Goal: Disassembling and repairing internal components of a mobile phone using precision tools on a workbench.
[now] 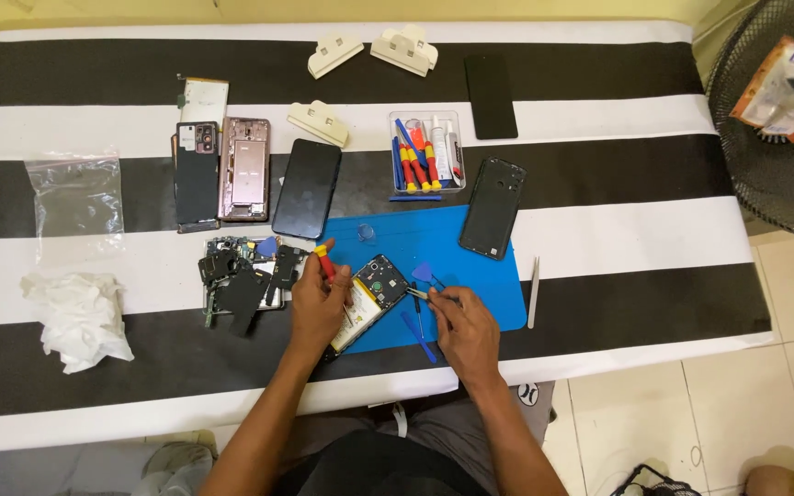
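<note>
Two hands at opened phone: left hand fingers grip screwdriver, right hand fingers pinch tweezers

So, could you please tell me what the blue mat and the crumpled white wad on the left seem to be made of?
The blue mat looks like matte rubber or silicone: flat, even, no glare. The crumpled white wad looks like tissue or thin paper, going by its soft, irregular creases, though thin cloth is possible.
</note>
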